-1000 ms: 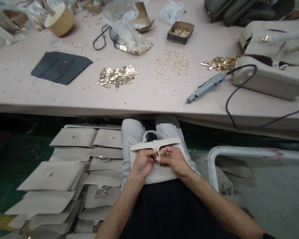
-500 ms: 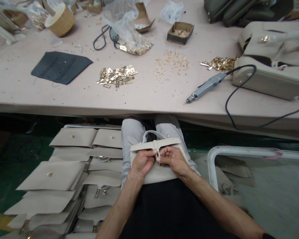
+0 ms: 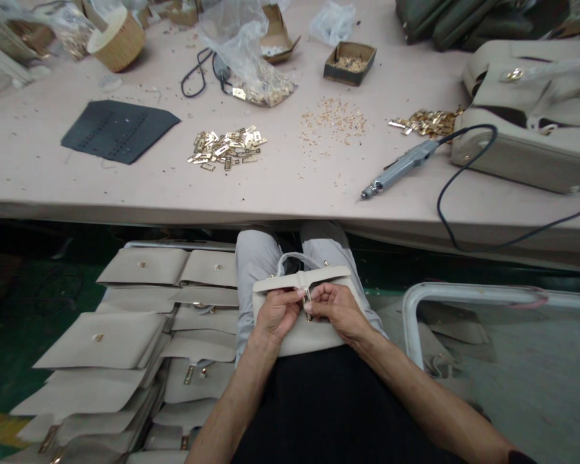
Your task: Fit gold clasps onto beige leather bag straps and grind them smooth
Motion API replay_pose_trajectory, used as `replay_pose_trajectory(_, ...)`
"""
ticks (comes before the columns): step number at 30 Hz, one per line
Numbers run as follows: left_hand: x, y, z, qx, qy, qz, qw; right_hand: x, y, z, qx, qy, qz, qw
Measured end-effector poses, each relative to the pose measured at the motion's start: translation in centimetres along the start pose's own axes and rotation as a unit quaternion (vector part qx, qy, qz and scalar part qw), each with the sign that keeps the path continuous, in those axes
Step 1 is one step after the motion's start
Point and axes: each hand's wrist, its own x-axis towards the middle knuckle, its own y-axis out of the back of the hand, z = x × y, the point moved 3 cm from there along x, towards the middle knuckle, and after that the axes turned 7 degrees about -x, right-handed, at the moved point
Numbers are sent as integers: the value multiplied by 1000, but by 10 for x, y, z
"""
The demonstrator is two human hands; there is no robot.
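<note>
A small cream leather bag (image 3: 297,340) lies on my lap below the table edge. My left hand (image 3: 276,314) and my right hand (image 3: 337,309) rest on its front, fingers curled and pinched together around a narrow gold metal clasp (image 3: 308,299) on the bag's strap. The fingertips of both hands touch the clasp from either side. The lower part of the clasp is hidden by my fingers.
Stacked cream bags (image 3: 125,335) fill a cart at my left. On the pink table (image 3: 53,180) lie gold clasp plates (image 3: 226,147), scattered small screws (image 3: 333,121), an electric screwdriver (image 3: 399,167) with black cord, a dark leather piece (image 3: 118,130), and a beige bag (image 3: 526,129). A metal-framed cart (image 3: 493,299) stands right.
</note>
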Motion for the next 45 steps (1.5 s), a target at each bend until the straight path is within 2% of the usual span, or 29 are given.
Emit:
replay_pose_trajectory(4,0,0,0,2,-11,8,1000,0,1,0,-4,6,-5,1000)
replay_pose_trajectory(10,-3,-5,3,52,-69,25,996,1,1,4,-24,9,0,1000)
replay_pose_trajectory(12,-4,-6,4,54,-80,32,995,-2,1,3,-53,32,9,998)
replay_pose_trajectory(14,-4,-8,5,52,-86,39,994,-8,1,-4,-122,90,18,988)
replay_pose_trajectory(16,-5,-10,5,54,-84,42,994,-16,1,-16,-226,191,26,955)
replay_pose_trajectory(20,-5,-14,6,45,-70,45,996,-27,-2,-34,-394,386,0,834)
replay_pose_trajectory(23,-2,-14,5,28,-46,62,997,-26,-4,-35,-451,449,-23,771)
replay_pose_trajectory(26,0,-15,5,18,-22,68,997,-22,-9,-40,-463,475,-35,747)
replay_pose_trajectory(28,-4,-18,6,6,-17,71,997,-18,-11,-49,-440,475,-32,761)
replay_pose_trajectory(30,-13,-22,6,12,-1,76,997,-13,-10,-62,-402,458,-19,792)
replay_pose_trajectory(32,-28,-26,7,75,-8,76,994,-7,-8,-74,-367,434,-11,823)
replay_pose_trajectory(34,-43,-30,10,193,-86,78,974,-1,-6,-84,-348,409,-15,844)
replay_pose_trajectory(36,-56,-35,15,289,-211,81,930,5,-4,-90,-338,379,-26,861)
replay_pose_trajectory(38,-62,-39,19,321,-295,79,897,8,-3,-92,-326,344,-39,880)
replay_pose_trajectory(39,-62,-41,21,317,-305,70,895,9,-3,-92,-317,330,-44,888)
replay_pose_trajectory(43,-45,-42,23,308,-235,21,921,11,-3,-89,-296,295,-53,907)
replay_pose_trajectory(45,-37,-43,23,307,-225,14,925,13,-2,-86,-292,280,-47,913)
